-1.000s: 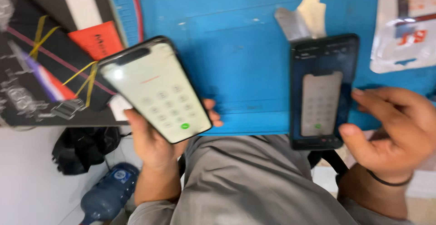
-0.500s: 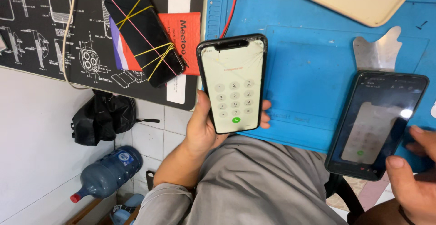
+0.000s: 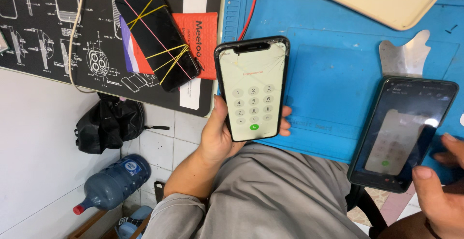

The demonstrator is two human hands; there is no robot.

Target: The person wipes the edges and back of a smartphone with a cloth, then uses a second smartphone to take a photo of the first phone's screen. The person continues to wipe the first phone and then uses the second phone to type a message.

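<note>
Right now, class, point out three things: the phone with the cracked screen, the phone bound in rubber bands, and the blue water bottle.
Cracked-screen phone (image 3: 252,90): head view, on its lit keypad screen.
Rubber-banded phone (image 3: 157,31): head view, on its dark back.
Blue water bottle (image 3: 115,183): head view, on its body.

Pale cracked keypad screen (image 3: 252,90) centre, dim dark screen (image 3: 403,132) right, orange padded package (image 3: 199,43) upper left.

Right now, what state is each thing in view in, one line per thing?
left hand: holding the cracked phone.
cracked phone: screen lit, keypad showing, glass cracked.
right hand: holding the dark phone, thumb at its lower edge.
dark phone: screen on, dim, with glare.
banded phone: screen off, lying on the black mat, wrapped in rubber bands.
water bottle: lying on its side, capped.
</note>
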